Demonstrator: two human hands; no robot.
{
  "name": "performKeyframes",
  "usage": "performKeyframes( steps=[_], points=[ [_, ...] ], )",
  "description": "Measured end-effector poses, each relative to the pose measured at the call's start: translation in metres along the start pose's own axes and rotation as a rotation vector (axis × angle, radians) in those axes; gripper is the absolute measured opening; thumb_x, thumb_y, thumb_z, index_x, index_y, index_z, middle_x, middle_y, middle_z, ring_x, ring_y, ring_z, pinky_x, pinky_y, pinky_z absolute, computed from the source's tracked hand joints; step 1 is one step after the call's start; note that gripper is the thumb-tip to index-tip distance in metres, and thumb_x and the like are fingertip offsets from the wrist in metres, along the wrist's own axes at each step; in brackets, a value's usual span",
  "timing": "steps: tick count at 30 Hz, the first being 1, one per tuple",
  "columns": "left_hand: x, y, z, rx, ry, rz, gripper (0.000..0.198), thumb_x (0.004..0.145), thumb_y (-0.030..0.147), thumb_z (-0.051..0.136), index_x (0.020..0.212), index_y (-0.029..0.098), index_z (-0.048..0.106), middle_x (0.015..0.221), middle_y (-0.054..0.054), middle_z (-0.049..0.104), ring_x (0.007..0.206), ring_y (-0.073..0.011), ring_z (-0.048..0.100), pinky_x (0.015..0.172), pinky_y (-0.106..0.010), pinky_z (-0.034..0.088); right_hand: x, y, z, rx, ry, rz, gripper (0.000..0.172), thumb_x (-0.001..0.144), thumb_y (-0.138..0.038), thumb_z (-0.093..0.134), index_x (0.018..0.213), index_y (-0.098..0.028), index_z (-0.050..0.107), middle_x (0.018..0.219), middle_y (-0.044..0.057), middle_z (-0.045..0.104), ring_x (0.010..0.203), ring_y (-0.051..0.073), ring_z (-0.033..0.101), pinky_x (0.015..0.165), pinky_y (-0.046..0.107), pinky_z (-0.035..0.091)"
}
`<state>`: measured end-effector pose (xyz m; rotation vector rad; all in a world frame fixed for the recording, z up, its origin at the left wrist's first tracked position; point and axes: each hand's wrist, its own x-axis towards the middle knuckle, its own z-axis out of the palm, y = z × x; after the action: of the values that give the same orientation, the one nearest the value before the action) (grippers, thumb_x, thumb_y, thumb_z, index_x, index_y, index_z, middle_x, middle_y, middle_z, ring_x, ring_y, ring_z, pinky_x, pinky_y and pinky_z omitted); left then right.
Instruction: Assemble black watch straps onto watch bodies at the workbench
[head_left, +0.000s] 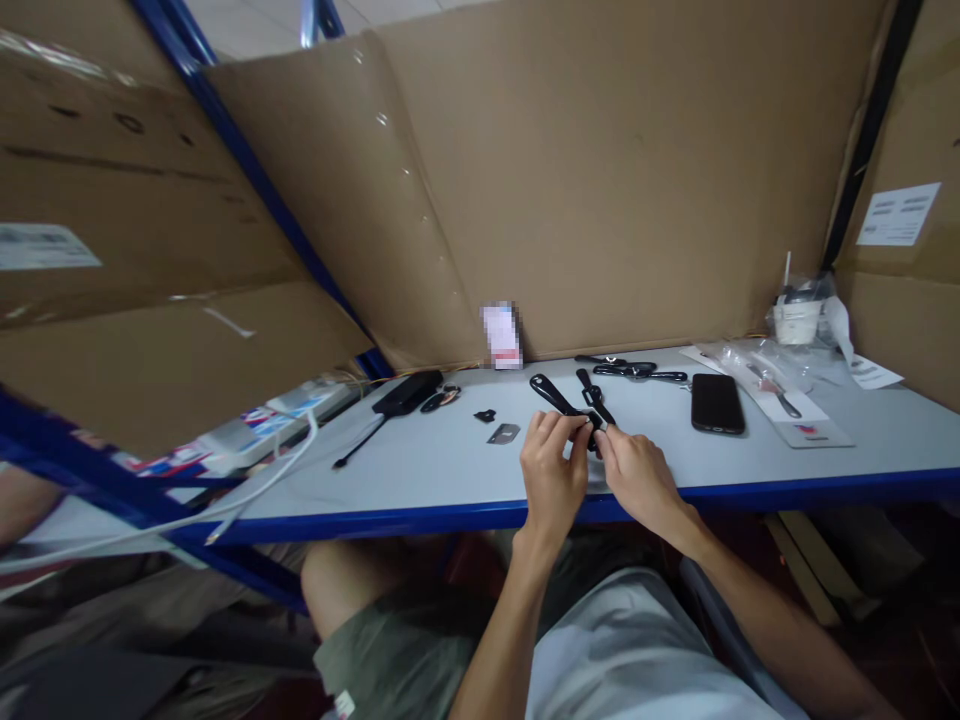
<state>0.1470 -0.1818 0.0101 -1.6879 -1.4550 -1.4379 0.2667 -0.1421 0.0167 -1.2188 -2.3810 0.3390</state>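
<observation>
A black spokeshave is held over the near part of the grey table, one handle with a hole in its end pointing up and left. My left hand is closed, thumb and fingers pinching at the tool's middle. From the other side, my right hand is closed on the same tool, its thumb by the middle. My fingers hide part of the spokeshave's body. Left of my hands lie a flat grey metal blade and a small black cap-like piece. Just behind, another black spokeshave lies on the table.
More black spokeshaves lie farther back. A dark phone and a packaged tool on a card are on the right. A black case-like device lies left, near a white cable. Cardboard walls enclose the table.
</observation>
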Motion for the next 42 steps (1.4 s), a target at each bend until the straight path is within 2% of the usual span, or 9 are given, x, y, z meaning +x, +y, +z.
performKeyframes(
  steps=[4,8,11,19,27,33,39,42],
  points=[
    [-0.001,-0.005,0.000,-0.053,0.016,0.075,0.012,0.094,0.015,0.058,0.088,0.019,0.067,0.070,-0.001,0.062,0.066,-0.0151,0.050,0.064,-0.028,0.043,0.000,0.000,0.000,-0.009,-0.010,-0.004,0.038,0.107,-0.033,0.028,0.103,-0.021,0.064,0.094,0.008,0.076,0.086,0.023,0.072,0.067,0.029,0.036],
    [0.000,-0.011,0.001,0.051,-0.022,0.238,0.017,0.095,0.012,0.053,0.095,0.018,0.069,0.070,-0.003,0.063,0.067,-0.0170,0.048,0.064,-0.030,0.042,0.000,-0.001,-0.001,-0.013,-0.023,0.009,0.038,0.106,-0.033,0.028,0.105,-0.021,0.064,0.095,0.009,0.076,0.088,0.024,0.072,0.068,0.029,0.039],
    [0.001,-0.015,0.001,0.072,-0.045,0.272,0.019,0.096,0.013,0.051,0.096,0.018,0.069,0.071,-0.003,0.063,0.067,-0.0172,0.049,0.065,-0.030,0.043,0.001,0.000,-0.001,-0.008,-0.027,0.011,0.040,0.106,-0.033,0.028,0.105,-0.020,0.065,0.096,0.010,0.076,0.090,0.024,0.072,0.070,0.029,0.040],
    [-0.003,-0.025,-0.005,0.109,-0.137,0.273,0.021,0.098,0.016,0.048,0.101,0.019,0.069,0.075,-0.006,0.065,0.071,-0.0181,0.052,0.068,-0.031,0.044,0.003,0.003,0.001,0.051,-0.044,-0.011,0.040,0.106,-0.033,0.030,0.105,-0.020,0.067,0.099,0.012,0.076,0.092,0.025,0.071,0.072,0.029,0.041],
    [-0.003,-0.025,-0.005,0.077,-0.141,0.230,0.020,0.098,0.017,0.049,0.097,0.020,0.069,0.076,-0.005,0.065,0.071,-0.0177,0.053,0.068,-0.030,0.044,0.003,0.004,0.000,0.099,-0.051,-0.011,0.039,0.106,-0.033,0.031,0.103,-0.020,0.068,0.098,0.009,0.076,0.094,0.024,0.070,0.073,0.029,0.040],
    [-0.005,-0.027,-0.006,0.091,-0.159,0.254,0.018,0.098,0.016,0.049,0.096,0.018,0.066,0.077,-0.005,0.066,0.072,-0.0180,0.052,0.069,-0.030,0.045,0.003,0.003,-0.001,0.108,-0.046,-0.001,0.040,0.106,-0.033,0.030,0.102,-0.020,0.068,0.097,0.009,0.076,0.093,0.023,0.070,0.073,0.028,0.039],
    [0.001,-0.020,-0.004,0.123,-0.115,0.207,0.015,0.098,0.018,0.048,0.095,0.018,0.063,0.077,-0.005,0.064,0.074,-0.0190,0.054,0.071,-0.032,0.045,0.004,0.003,0.000,0.132,-0.032,0.019,0.038,0.105,-0.033,0.032,0.101,-0.020,0.068,0.097,0.010,0.076,0.093,0.024,0.070,0.073,0.028,0.039],
    [0.000,-0.017,-0.008,0.077,-0.016,0.073,0.011,0.097,0.022,0.052,0.090,0.019,0.060,0.074,-0.004,0.061,0.071,-0.0176,0.053,0.070,-0.031,0.045,0.003,0.005,0.000,0.236,-0.011,0.028,0.037,0.105,-0.033,0.033,0.098,-0.021,0.067,0.095,0.008,0.076,0.090,0.021,0.069,0.073,0.026,0.039]
  ],
)
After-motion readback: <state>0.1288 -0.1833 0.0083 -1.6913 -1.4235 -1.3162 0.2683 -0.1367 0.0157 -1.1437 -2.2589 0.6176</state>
